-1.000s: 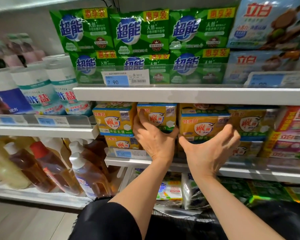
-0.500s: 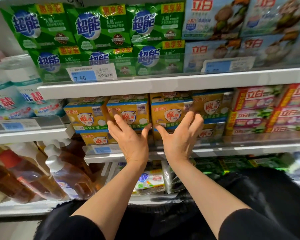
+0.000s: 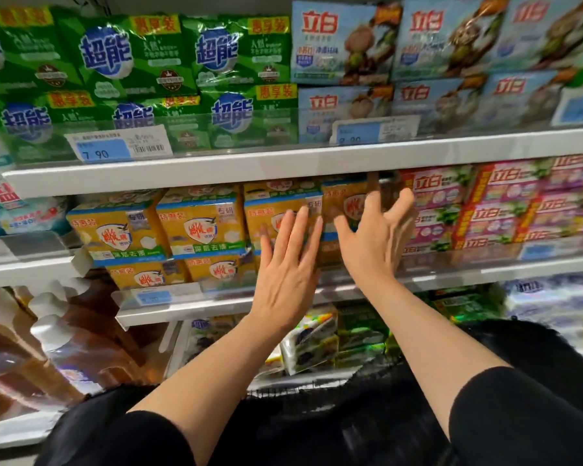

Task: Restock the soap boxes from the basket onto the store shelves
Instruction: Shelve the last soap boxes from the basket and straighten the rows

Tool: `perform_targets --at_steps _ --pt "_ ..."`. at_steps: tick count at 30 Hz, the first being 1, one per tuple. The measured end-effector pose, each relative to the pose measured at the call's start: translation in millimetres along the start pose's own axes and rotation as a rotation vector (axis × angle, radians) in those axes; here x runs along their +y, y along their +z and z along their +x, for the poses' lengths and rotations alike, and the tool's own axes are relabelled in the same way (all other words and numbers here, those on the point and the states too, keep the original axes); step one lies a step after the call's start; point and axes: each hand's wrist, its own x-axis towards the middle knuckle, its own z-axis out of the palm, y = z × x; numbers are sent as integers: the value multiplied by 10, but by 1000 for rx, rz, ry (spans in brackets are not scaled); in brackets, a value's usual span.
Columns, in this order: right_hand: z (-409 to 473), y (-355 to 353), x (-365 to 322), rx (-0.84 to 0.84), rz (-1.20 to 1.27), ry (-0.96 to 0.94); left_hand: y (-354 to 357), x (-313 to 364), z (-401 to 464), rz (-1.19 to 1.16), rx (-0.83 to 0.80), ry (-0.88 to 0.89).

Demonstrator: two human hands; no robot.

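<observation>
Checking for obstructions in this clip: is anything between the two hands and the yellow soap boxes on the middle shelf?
Nothing visible stands between them. The left hand lies flat, fingers straight, against the front of a yellow soap box. The right hand, fingers spread, is at the neighbouring yellow box, beside the pink packs; motion blur hides whether it touches.

Head view, close before shelves [image 3: 216, 169]

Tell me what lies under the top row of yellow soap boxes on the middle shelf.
Under the top row of yellow soap boxes lies a second row of the same yellow boxes. The left hand and right hand cover its right part.
</observation>
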Motion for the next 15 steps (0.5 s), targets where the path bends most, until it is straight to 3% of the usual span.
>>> perform_targets --at_steps 2,8,15 --pt "55 -3 57 -21 -63 -54 39 -5 62 34 -33 -44" --pt "-133 49 306 206 58 -209 115 -4 94 68 -24 -64" --pt "-207 73 377 234 90 -215 132 48 80 62 -11 -66"
